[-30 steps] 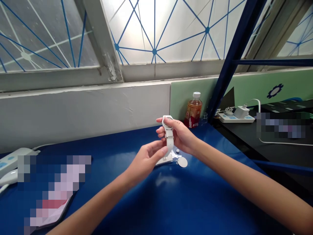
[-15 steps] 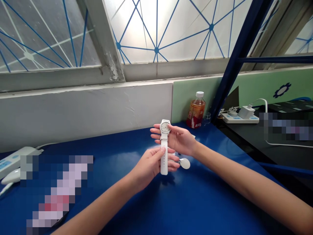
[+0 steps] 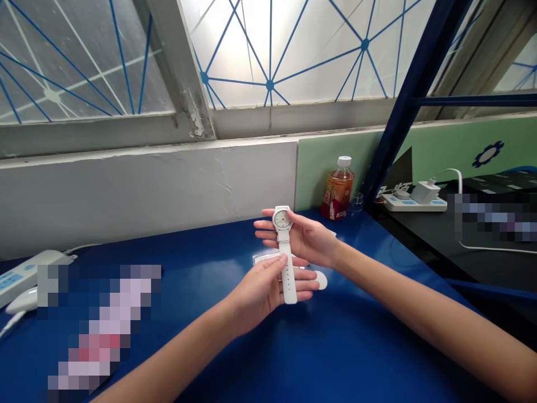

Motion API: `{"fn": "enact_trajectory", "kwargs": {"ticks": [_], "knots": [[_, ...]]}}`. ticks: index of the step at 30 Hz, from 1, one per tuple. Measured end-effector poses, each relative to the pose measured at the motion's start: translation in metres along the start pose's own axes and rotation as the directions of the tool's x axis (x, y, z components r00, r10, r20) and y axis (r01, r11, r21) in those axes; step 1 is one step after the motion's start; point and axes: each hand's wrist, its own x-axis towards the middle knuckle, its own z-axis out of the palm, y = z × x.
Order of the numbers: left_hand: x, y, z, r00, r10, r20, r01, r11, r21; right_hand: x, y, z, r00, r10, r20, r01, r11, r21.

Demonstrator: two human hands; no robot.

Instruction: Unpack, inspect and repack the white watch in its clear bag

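Note:
Both hands hold a white wristwatch upright above the blue table, its round dial facing me. My right hand pinches the watch head between thumb and fingers. My left hand holds the lower strap, thumb on its front and fingers stretched behind it. Under the hands lie a small clear packet and a white round disc on the table.
A bottle of amber drink stands at the table's back edge by a green panel. A blue steel post rises to its right. A power strip with a charger sits on the black bench. Another power strip lies far left.
The watch has been turned so its dial faces me and the strap hangs straight down. My left hand slid lower along the strap. The view shifted slightly.

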Motion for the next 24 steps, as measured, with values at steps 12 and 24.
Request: {"fn": "enact_trajectory", "kwargs": {"ticks": [12, 24], "knots": [[-0.002, -0.002, 0.002, 0.994, -0.017, 0.104, 0.015, 1.000, 0.021, 0.001, -0.005, -0.007, 0.991, -0.001, -0.134, -0.004, 0.999, -0.036], [-0.002, 0.002, 0.003, 0.996, -0.008, 0.093, 0.005, 0.999, 0.032, 0.001, -0.006, -0.011, 0.996, -0.012, -0.090, 0.010, 1.000, -0.026]]}}
